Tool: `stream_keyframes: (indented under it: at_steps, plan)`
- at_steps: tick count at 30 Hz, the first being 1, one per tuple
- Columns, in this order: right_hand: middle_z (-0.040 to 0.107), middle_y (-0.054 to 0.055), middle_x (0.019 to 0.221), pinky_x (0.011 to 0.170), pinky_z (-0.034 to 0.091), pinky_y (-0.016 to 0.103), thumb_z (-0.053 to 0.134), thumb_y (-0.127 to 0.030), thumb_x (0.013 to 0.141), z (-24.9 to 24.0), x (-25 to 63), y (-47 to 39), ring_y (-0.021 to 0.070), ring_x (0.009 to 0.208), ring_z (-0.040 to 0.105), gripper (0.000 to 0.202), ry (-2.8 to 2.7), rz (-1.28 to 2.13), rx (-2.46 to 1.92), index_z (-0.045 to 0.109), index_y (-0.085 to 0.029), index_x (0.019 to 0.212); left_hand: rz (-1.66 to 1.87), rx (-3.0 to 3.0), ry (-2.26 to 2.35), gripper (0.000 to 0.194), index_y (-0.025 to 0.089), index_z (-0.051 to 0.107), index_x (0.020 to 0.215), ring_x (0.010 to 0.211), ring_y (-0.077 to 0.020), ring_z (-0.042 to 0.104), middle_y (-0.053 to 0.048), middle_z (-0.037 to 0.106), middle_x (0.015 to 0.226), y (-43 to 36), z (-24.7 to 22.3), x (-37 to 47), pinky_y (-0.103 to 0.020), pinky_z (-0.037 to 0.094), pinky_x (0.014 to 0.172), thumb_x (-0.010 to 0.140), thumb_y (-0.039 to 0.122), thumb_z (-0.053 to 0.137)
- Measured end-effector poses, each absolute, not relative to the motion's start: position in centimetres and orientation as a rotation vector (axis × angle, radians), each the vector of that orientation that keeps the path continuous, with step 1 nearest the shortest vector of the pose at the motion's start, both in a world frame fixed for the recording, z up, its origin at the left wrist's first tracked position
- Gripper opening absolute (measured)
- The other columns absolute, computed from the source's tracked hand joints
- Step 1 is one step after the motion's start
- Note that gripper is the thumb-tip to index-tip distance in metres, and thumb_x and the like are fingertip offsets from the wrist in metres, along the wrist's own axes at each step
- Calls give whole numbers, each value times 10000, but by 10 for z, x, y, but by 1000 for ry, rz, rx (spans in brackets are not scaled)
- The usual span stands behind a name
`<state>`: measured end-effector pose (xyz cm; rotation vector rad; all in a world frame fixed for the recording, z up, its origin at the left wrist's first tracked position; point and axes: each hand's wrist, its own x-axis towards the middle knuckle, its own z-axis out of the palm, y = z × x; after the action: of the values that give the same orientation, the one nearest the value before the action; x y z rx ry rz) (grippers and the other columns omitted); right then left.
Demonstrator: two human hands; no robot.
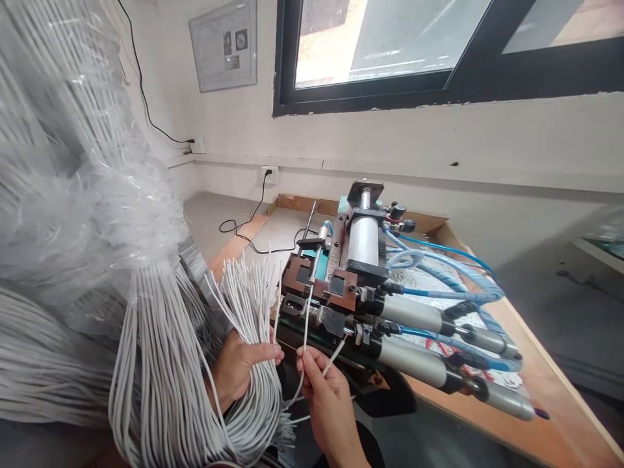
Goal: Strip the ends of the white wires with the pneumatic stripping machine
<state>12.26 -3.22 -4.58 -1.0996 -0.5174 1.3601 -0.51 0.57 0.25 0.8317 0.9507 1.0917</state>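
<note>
My left hand point(238, 367) is wrapped round a thick bundle of white cables point(251, 309), whose loose ends fan upward. The lengths below loop down and to the left. My right hand point(325, 390) pinches a single white cable point(307, 322) between thumb and fingers. That cable's upper end stands at the brown jaws of a pneumatic machine point(336, 289); whether the jaws grip it I cannot tell. Another cable piece point(336, 351) passes by the fingers of my right hand, slanting up toward the machine's front.
Plastic-wrapped cable bundles point(146, 214) hang at the left. The machine's silver cylinders point(414, 361) and blue air hoses point(448, 292) reach right across a wooden-edged table point(550, 390). A black power cord point(260, 201) runs to a wall socket. Behind is a window point(380, 45).
</note>
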Motion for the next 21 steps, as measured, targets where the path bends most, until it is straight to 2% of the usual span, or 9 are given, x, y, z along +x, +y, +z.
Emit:
stream_keyframes:
  at_steps: [7, 12, 17, 21]
  plan:
    - [461, -31, 581, 432, 212, 178, 718, -409, 619, -42, 124, -26, 64, 485, 316, 285, -421, 1427, -1072, 645, -156, 727, 1107, 812, 997, 203, 142, 606, 669, 461, -118, 547, 35, 587, 528, 3, 2, -4, -245, 431, 498, 490, 103, 692]
    - [317, -82, 454, 435, 247, 198, 691, -452, 634, -26, 120, -15, 64, 431, 267, 343, -461, 1584, -987, 668, -146, 789, 1081, 849, 1005, 239, 151, 598, 684, 471, -116, 529, 43, 580, 536, 1, 4, -2, -244, 423, 490, 474, 83, 692]
    - [513, -20, 543, 447, 278, 208, 720, -402, 616, -20, 110, -16, 76, 473, 366, 261, -586, 1437, -973, 657, -153, 664, 1064, 937, 933, 241, 140, 639, 692, 610, -122, 543, 20, 627, 644, 0, 7, -1, -241, 440, 605, 487, 20, 675]
    - [534, -9, 547, 434, 269, 198, 718, -389, 630, -27, 110, -25, 77, 483, 374, 249, -523, 1313, -1018, 639, -154, 616, 1060, 859, 927, 175, 134, 636, 668, 593, -120, 552, 17, 612, 617, 0, 4, -4, -257, 457, 625, 518, 63, 692]
